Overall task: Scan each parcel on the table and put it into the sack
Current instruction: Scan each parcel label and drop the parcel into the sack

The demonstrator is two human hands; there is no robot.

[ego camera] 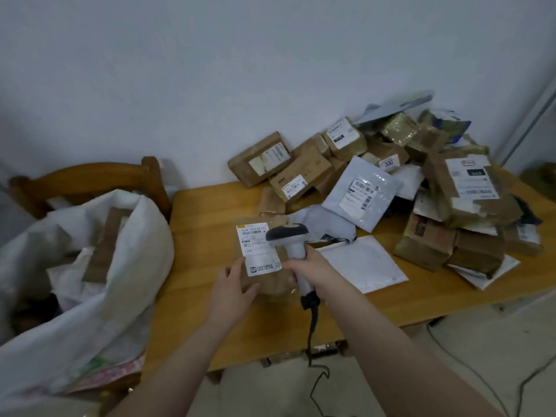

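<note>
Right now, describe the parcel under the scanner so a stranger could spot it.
On the yellow wooden table, look left of the heaped pile of parcels, towards the white woven sack. The flat brown paper parcel lies apart there, its white label up, the left hand on it and the right hand's grey-and-white handheld scanner above.

Parcel-sorting room: piled parcels [362, 192], sack [141, 236].

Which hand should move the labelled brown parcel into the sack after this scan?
Left. The left hand rests on the parcel, and the sack stands on that side. The right hand grips the scanner, so it is occupied.
</note>
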